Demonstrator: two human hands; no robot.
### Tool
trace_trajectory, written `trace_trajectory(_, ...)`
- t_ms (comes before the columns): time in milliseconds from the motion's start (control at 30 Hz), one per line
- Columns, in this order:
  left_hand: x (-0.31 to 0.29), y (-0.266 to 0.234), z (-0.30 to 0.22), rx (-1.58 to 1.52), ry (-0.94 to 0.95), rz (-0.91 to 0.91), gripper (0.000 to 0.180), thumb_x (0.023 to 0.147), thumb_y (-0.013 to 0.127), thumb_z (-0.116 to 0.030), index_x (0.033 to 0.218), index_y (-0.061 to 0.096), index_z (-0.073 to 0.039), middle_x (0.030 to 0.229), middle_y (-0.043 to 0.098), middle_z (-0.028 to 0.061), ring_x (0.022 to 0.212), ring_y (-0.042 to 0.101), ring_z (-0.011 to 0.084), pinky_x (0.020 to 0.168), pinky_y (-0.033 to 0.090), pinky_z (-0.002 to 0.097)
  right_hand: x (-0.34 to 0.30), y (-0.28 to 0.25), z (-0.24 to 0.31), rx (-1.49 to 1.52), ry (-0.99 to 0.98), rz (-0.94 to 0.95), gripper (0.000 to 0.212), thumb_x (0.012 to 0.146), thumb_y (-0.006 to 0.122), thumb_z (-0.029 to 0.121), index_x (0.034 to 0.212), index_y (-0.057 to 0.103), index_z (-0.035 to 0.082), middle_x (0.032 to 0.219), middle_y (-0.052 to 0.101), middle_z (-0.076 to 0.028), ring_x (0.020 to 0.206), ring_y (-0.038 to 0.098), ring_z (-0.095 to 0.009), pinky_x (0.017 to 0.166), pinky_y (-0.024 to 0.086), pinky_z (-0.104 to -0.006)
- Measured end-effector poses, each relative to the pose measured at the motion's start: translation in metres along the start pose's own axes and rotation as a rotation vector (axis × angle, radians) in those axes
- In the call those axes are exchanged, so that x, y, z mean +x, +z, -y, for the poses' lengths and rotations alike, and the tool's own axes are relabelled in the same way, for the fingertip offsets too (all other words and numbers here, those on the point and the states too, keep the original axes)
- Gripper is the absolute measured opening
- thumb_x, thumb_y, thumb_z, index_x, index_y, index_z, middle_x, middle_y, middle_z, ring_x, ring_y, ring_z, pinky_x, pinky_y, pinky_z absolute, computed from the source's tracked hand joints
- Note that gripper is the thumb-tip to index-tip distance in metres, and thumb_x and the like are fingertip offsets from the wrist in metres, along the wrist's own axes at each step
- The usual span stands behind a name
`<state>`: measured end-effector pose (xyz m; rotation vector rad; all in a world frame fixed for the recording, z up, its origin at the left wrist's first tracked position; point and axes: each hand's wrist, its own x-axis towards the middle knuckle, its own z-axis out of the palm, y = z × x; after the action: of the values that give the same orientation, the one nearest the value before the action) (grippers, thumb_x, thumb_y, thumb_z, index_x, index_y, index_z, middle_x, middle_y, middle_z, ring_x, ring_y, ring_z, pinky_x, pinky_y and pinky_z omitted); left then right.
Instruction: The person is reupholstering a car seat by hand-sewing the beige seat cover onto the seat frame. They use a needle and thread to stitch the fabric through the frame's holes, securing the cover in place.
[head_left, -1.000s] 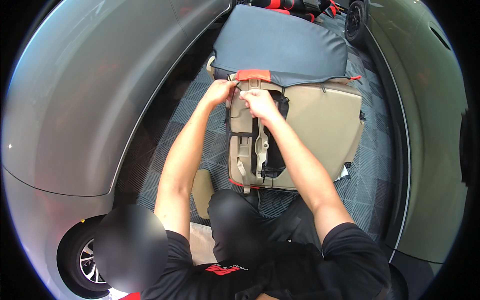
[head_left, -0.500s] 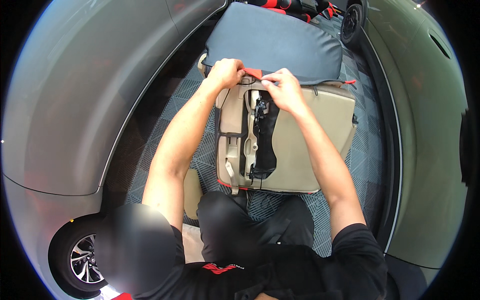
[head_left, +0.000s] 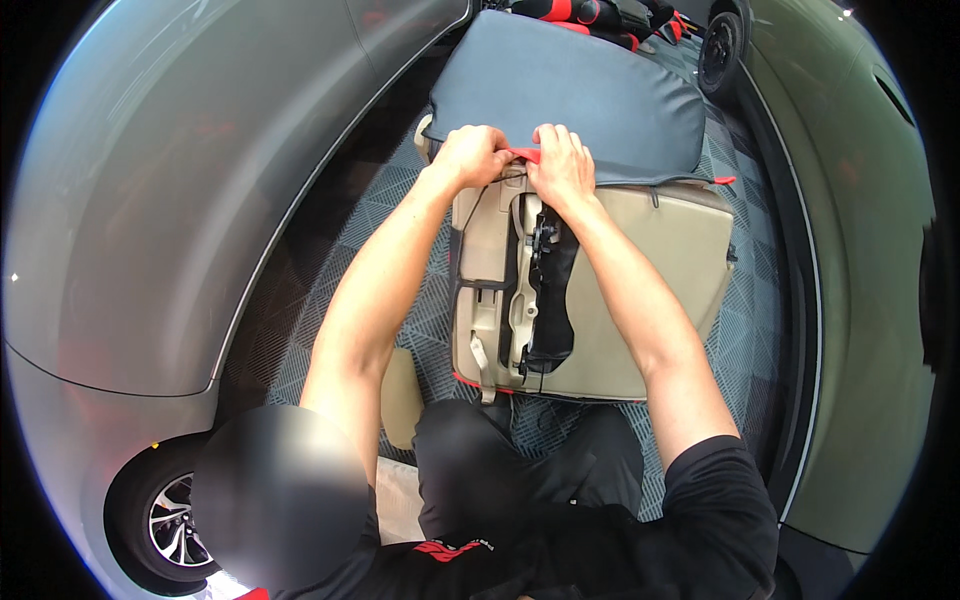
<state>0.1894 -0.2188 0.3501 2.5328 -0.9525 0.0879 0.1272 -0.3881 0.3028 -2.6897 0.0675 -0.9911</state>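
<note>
A dark blue-grey seat cover (head_left: 570, 85) is over the far section of a beige car seat (head_left: 650, 300) lying in front of me. My left hand (head_left: 474, 158) is closed on a red fabric flap (head_left: 524, 154) at the near left edge of this cover. On the flap's other end is my right hand (head_left: 562, 168), its fingers bent over the cover edge and its thumb on the near side. Below my hands, a slot in the seat's beige face shows a black metal mechanism (head_left: 543, 240) and dark lining. A thin black cord (head_left: 484, 200) runs down beside my left hand.
A grey car (head_left: 200, 200) stands close on my left and a green car (head_left: 850, 280) on my right. A beige headrest-like pad (head_left: 401, 400) lies by my knee on the grey tiled floor (head_left: 345, 235). Black-and-red items (head_left: 600, 15) are beyond the seat.
The whole scene has shifted slightly right and down in view. My right hand has moved closer to my left, turning its fingers up over the cover edge. The red flap stays between my hands.
</note>
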Motion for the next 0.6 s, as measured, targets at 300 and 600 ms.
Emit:
trace_trajectory(300,-0.012,0.007,-0.006,0.019,-0.018,-0.037,0.03,0.09,0.065,-0.032,0.106,0.073,-0.008,0.105,0.072,0.0168,0.105,0.068,0.0346,0.093,0.053,0.0458,0.027,-0.019,0.003,-0.016,0.227,0.42,0.026,0.086,0.068,0.023,0.108,0.067,0.009,0.109,0.072,-0.015,0.106,0.07,-0.034,0.09,0.055,-0.047)
trace_trajectory(600,-0.018,0.028,0.003,0.158,0.201,-0.154,0.04,0.082,0.076,-0.028,0.115,0.064,-0.008,0.108,0.066,0.0118,0.109,0.063,0.0337,0.095,0.051,0.0431,0.034,-0.031,-0.004,0.098,0.308,0.486,0.035,0.08,0.075,0.035,0.105,0.072,0.011,0.106,0.075,-0.015,0.106,0.07,-0.032,0.091,0.055,-0.0435)
